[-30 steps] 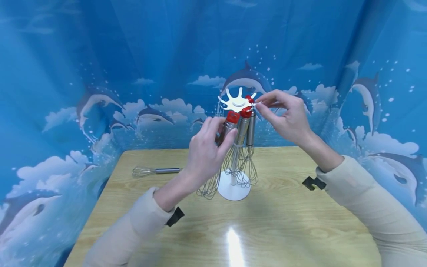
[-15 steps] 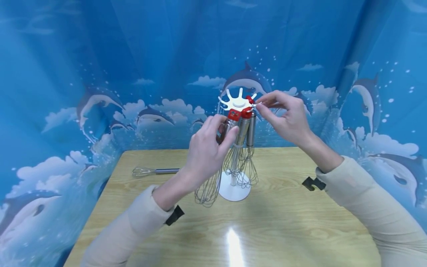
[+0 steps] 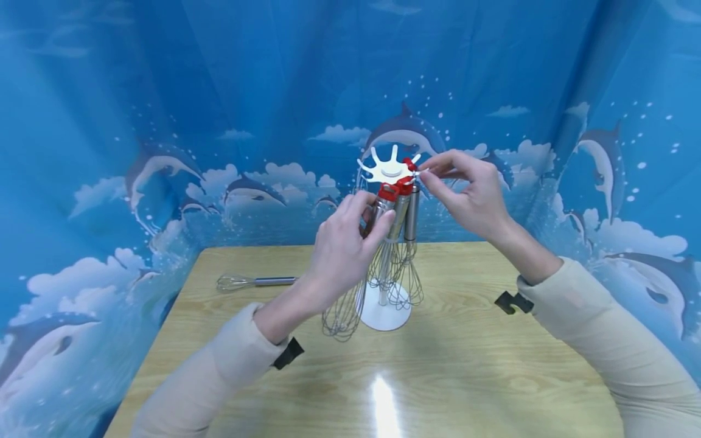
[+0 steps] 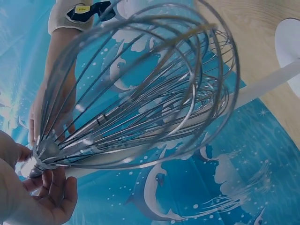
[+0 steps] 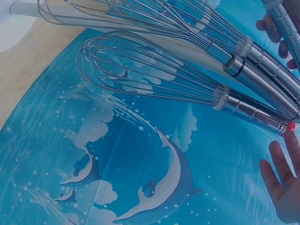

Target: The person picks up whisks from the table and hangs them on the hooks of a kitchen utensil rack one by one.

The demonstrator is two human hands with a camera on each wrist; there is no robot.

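My left hand (image 3: 342, 243) grips the steel handle of a balloon whisk (image 3: 341, 319), whose red looped cap (image 3: 387, 192) points up beside the rim of a white whisk stand (image 3: 380, 173). Its wire loops hang down and lean left of the stand's pole; they fill the left wrist view. My right hand (image 3: 473, 194) pinches one prong of the stand's star-shaped top between thumb and forefinger. Several other whisks (image 3: 412, 213) hang from the prongs, two of them with red caps, close under the right fingertips. In the right wrist view, hanging whisks (image 5: 253, 110) overlap one another.
A smaller whisk (image 3: 276, 281) lies on the wooden table (image 3: 465, 340), left of the stand, its handle end behind my left wrist. The stand's round white base (image 3: 386, 322) rests on the table. Blue curtains (image 3: 246, 91) printed with dolphins enclose the back and sides.
My left hand has shifted slightly right with the whisk, bringing its red cap close beside the neighbouring one. The whisk's wire end has swung lower. My right hand stays at the same prong.
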